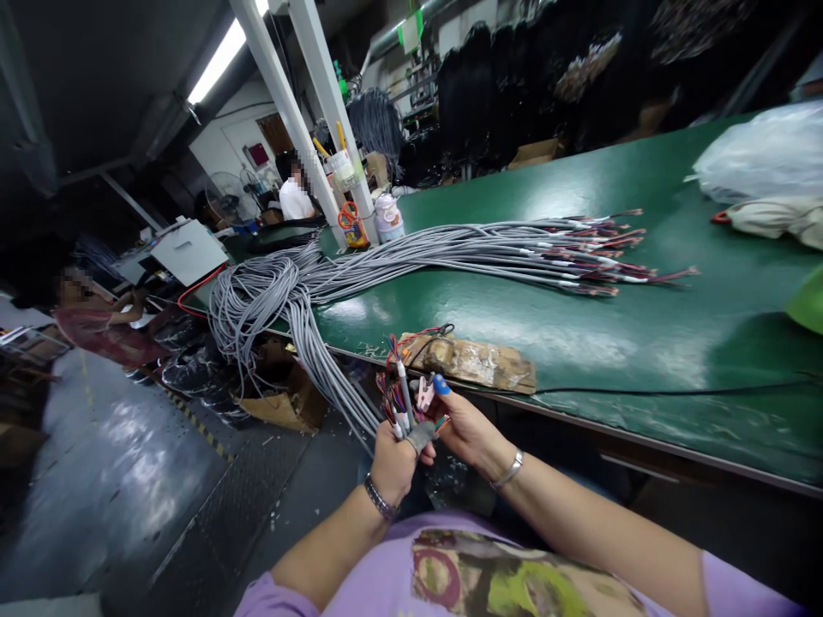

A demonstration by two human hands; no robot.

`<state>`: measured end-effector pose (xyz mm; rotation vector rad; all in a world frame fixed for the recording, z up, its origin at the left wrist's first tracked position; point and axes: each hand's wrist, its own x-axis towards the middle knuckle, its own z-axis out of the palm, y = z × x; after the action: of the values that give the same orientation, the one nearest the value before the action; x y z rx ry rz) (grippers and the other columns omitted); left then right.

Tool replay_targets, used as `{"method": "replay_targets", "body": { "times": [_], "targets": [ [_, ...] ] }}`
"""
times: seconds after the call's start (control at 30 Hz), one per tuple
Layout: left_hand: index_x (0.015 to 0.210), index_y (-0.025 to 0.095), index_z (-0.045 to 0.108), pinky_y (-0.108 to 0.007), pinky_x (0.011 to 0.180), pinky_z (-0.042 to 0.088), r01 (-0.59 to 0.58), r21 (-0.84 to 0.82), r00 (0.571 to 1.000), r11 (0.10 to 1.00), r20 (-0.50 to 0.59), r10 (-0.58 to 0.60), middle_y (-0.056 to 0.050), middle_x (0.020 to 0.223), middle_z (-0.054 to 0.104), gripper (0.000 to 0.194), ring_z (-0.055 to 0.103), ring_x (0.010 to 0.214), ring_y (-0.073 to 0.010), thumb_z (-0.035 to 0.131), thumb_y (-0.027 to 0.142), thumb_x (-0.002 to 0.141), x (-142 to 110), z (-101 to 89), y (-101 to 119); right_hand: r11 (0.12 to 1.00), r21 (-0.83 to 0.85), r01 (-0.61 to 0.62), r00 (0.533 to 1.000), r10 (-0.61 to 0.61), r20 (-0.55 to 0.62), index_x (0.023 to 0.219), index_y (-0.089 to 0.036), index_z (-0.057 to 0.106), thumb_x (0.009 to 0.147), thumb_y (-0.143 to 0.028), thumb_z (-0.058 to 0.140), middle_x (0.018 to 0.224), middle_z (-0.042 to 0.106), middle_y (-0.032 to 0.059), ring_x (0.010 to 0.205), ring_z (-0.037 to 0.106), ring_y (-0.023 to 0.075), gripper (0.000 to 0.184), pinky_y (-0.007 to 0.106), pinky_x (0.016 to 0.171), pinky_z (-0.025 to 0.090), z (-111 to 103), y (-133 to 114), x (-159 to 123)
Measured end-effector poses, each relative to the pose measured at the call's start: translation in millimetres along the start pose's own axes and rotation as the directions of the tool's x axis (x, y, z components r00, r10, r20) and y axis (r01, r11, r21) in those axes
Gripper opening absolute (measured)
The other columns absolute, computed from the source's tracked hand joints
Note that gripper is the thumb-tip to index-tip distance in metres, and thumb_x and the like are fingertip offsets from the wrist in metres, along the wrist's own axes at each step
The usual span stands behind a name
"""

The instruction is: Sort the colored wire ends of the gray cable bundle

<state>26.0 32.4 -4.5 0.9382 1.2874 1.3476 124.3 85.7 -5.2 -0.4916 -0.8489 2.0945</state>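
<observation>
My left hand (393, 463) is closed around a bunch of grey cable ends (402, 403) with thin coloured wires sticking up from it. A grey finger cot covers its thumb. My right hand (466, 428) pinches one of those wire tips, with a blue cot on a fingertip. Both hands are held just off the near edge of the green table (675, 343), close to my chest. The grey cable bundle (321, 368) hangs from the table edge down to my left hand.
A long bundle of grey cables (463, 248) with stripped coloured ends lies across the table. A taped brown block (476, 362) sits at the near edge. White posts (302, 120), a jar (388, 218), plastic bags (765, 163) and seated people at the left (96, 317) surround it.
</observation>
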Motion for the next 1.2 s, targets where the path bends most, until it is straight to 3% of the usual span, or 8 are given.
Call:
{"method": "replay_targets", "body": {
  "times": [0.2,0.37,0.47,0.6,0.77,0.83,1.0,1.2],
  "targets": [
    [0.059,0.012,0.060,-0.019,0.038,0.040,-0.015,0.000,1.000,1.000,-0.025,0.015,0.002,0.043,0.054,0.030,0.047,0.037,-0.0076,0.073,0.039,0.066,-9,-6.3,3,0.992,0.128,0.006,0.991,0.011,-0.131,0.075,-0.019,0.060,0.073,-0.063,0.058,0.070,0.061,0.0021,0.058,0.053,0.0114,0.044,0.025,0.054,0.045,-14,0,-6],
    [0.059,0.012,0.061,-0.020,0.042,0.043,-0.032,0.055,0.998,0.998,-0.052,0.035,0.001,0.046,0.056,0.031,0.051,0.041,-0.0087,0.070,0.040,0.069,-15,-16.9,-5,0.993,-0.089,-0.076,0.995,0.069,-0.075,0.078,-0.016,0.061,0.069,-0.057,0.066,0.072,0.059,0.0024,0.060,0.052,0.0108,0.043,0.025,0.059,0.045,-22,3,-29],
    [0.060,0.013,0.061,-0.021,0.045,0.046,-0.054,0.111,0.998,0.992,-0.034,0.058,0.000,0.048,0.058,0.031,0.052,0.043,-0.0096,0.068,0.040,0.072,-17,-20.1,-10,0.955,-0.294,-0.041,0.996,0.014,-0.093,0.076,-0.016,0.060,0.066,-0.049,0.072,0.064,0.057,-0.0005,0.057,0.048,0.0095,0.037,0.024,0.055,0.040,-18,7,-40],
    [0.063,0.013,0.063,-0.022,0.048,0.048,-0.060,0.154,0.998,0.986,0.042,0.054,-0.001,0.049,0.060,0.031,0.055,0.045,-0.0108,0.067,0.043,0.073,-17,-21.1,-3,0.911,-0.410,0.037,0.992,-0.083,-0.095,0.072,-0.017,0.056,0.069,-0.049,0.069,0.059,0.058,-0.0006,0.055,0.050,0.0109,0.035,0.025,0.054,0.036,-10,7,-43],
    [0.059,0.013,0.065,-0.023,0.048,0.048,-0.032,0.289,0.965,0.957,0.259,-0.046,-0.004,0.050,0.063,0.036,0.057,0.045,-0.0128,0.069,0.047,0.069,-17,-25.5,17,0.931,-0.365,-0.002,0.998,0.023,0.053,0.071,-0.019,0.049,0.072,-0.054,0.064,0.051,0.058,-0.0010,0.051,0.056,0.0142,0.038,0.026,0.052,0.035,-3,1,-38],
    [0.057,0.012,0.063,-0.023,0.046,0.047,-0.017,0.295,0.956,0.955,0.286,-0.071,-0.004,0.049,0.062,0.036,0.057,0.044,-0.0126,0.070,0.047,0.067,-17,-27.9,18,0.929,-0.369,-0.012,0.996,0.043,0.075,0.071,-0.019,0.049,0.071,-0.053,0.065,0.050,0.059,-0.0012,0.049,0.056,0.0139,0.038,0.026,0.051,0.034,1,-1,-36],
    [0.067,0.013,0.061,-0.023,0.045,0.046,-0.016,0.066,0.996,0.998,0.088,0.010,-0.001,0.048,0.061,0.032,0.054,0.041,-0.0111,0.071,0.044,0.067,-17,-29.8,-2,0.906,-0.424,0.012,1.000,-0.009,0.010,0.066,-0.018,0.052,0.071,-0.051,0.065,0.049,0.058,-0.0005,0.049,0.052,0.0126,0.036,0.025,0.050,0.031,2,-1,-32],
    [0.064,0.013,0.061,-0.022,0.045,0.045,-0.065,-0.028,0.995,0.997,-0.080,0.063,0.000,0.047,0.060,0.028,0.053,0.041,-0.0102,0.070,0.039,0.069,-15,-24.0,-13,0.910,-0.414,0.023,0.989,-0.082,-0.125,0.063,-0.018,0.054,0.062,-0.048,0.073,0.053,0.050,-0.0035,0.050,0.040,0.0094,0.036,0.025,0.051,0.031,-3,4,-32]
  ]
}}
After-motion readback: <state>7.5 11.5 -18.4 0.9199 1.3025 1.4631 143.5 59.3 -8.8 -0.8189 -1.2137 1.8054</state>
